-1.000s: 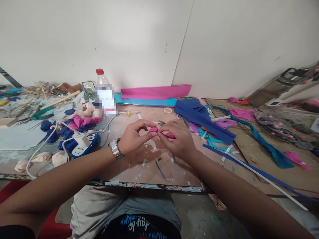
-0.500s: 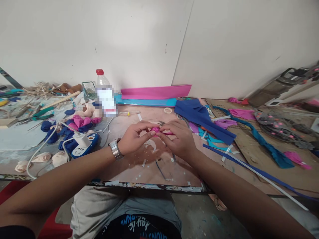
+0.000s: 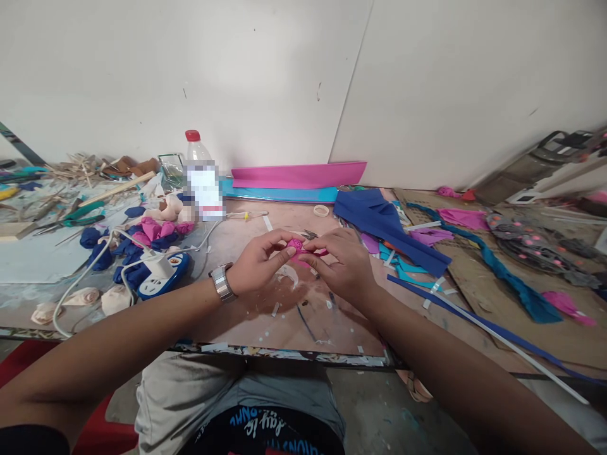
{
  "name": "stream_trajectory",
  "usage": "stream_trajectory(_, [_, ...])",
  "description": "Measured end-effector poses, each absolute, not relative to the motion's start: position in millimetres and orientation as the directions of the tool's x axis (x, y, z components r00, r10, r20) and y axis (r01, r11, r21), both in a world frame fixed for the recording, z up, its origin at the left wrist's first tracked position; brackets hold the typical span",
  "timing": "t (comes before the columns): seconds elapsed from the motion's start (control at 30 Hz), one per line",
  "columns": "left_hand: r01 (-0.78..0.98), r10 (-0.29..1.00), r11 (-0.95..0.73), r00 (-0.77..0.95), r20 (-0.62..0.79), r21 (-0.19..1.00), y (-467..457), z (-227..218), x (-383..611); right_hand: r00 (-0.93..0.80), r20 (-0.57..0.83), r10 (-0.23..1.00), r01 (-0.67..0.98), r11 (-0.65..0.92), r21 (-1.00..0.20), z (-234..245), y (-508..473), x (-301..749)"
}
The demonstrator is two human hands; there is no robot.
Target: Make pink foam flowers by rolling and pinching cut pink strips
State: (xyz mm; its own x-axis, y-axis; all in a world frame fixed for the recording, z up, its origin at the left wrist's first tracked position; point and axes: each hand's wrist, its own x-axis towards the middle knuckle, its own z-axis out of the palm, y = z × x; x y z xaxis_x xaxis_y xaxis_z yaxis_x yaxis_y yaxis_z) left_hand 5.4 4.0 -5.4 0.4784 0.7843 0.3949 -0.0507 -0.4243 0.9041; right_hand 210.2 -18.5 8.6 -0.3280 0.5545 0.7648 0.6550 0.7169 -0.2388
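Observation:
A small rolled pink foam rose (image 3: 296, 246) sits between my two hands above the middle of the table. My left hand (image 3: 260, 262), with a metal watch on its wrist, pinches the roll from the left. The fingers of my right hand (image 3: 342, 262) are closed on the pink strip that trails off the roll to the right. A curl of clear tape (image 3: 289, 275) lies on the table just under my hands.
Finished blue, pink and cream foam roses (image 3: 142, 237) and a white and blue power strip (image 3: 159, 276) lie at the left. A bottle (image 3: 202, 177) stands behind them. Pink foam sheet (image 3: 298, 174) leans on the wall; blue foam pieces (image 3: 386, 224) and strips lie right.
The trailing pink strip has grown shorter as it wound onto the roll. My hands have stayed in place, and the view has shifted slightly.

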Motion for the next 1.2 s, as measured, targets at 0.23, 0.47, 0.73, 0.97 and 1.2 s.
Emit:
stream_trajectory(0.23, [-0.057,0.772,-0.43,0.495,0.399,0.901,4.5,-6.0,5.0,-0.356,0.779,0.516,0.648,0.737,-0.192,11.5,-19.8,209.6])
stream_trajectory(0.47, [-0.025,0.72,-0.526,0.519,0.461,0.85,2.8,-0.7,4.3,-0.336,0.776,0.534,0.644,0.731,-0.224,10.4,-19.5,209.8])
stream_trajectory(0.73, [-0.023,0.729,-0.493,0.534,0.428,0.87,3.3,-3.1,4.8,-0.313,0.745,0.589,0.662,0.698,-0.273,10.7,-19.7,210.6])
stream_trajectory(0.97, [-0.042,0.721,-0.499,0.535,0.441,0.866,4.3,-2.6,4.8,-0.325,0.743,0.585,0.655,0.706,-0.27,10.4,-21.1,210.7])
stream_trajectory(1.2, [-0.014,0.649,-0.62,0.553,0.523,0.784,4.8,-1.5,4.9,-0.321,0.732,0.601,0.655,0.699,-0.286,9.5,-20.0,211.6])
